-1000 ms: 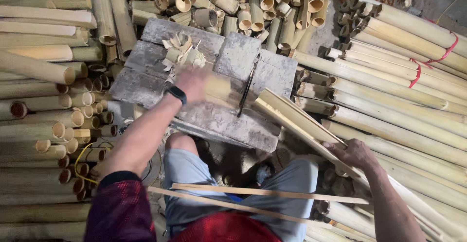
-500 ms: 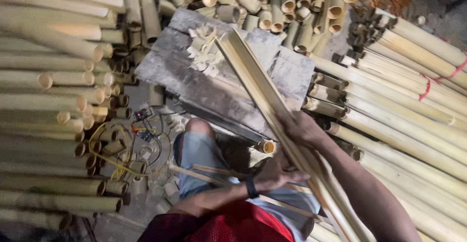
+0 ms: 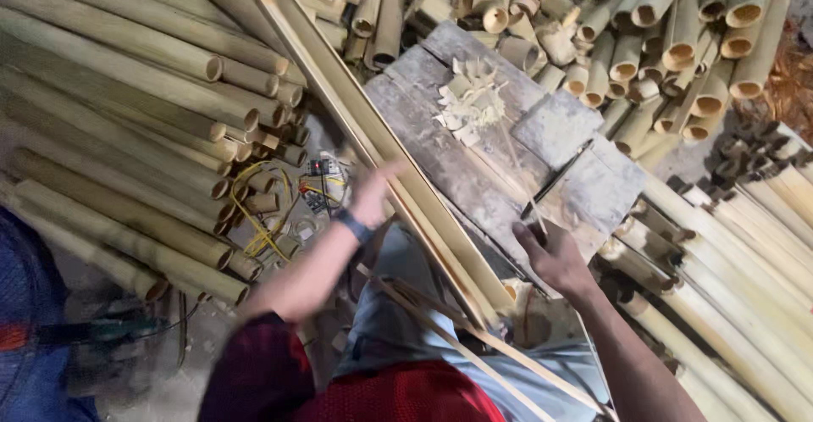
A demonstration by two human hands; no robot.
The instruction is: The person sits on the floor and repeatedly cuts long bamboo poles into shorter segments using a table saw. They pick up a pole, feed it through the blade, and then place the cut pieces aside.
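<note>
Bamboo fills nearly every side of the view: long pale-green poles [image 3: 127,100] lie stacked beyond the left edge of the grey wooden worktop [image 3: 457,159], their hollow cut ends facing it, and shorter round sections [image 3: 677,58] are heaped past its far and right edges. More long poles [image 3: 728,278] slope away on the right side of the worktop. Its boards are weathered, cracked and dusty, with a small pile of pale chips and offcuts [image 3: 467,104] near the far end and a dark, thin blade [image 3: 555,180] lying slantwise toward the near right corner.

Long split bamboo strips [image 3: 381,147], flat and straw-coloured with straight edges, run diagonally across the left edge of the worktop from the far pole stack down to the person's lap. The left hand [image 3: 371,195], with a dark watch on the wrist, is blurred just left of these strips; its fingers look spread, touching or nearly touching the strips, but I cannot tell whether they grip. The right hand [image 3: 552,257] sits at the near edge of the worktop, fingers curled closed around what seems to be the near end of the blade's handle.

Thinner slats [image 3: 474,346] cross the person's knees below the worktop. Left of the worktop, on the floor among the pole ends, lies a tangle of yellow and red wires [image 3: 279,210]
</note>
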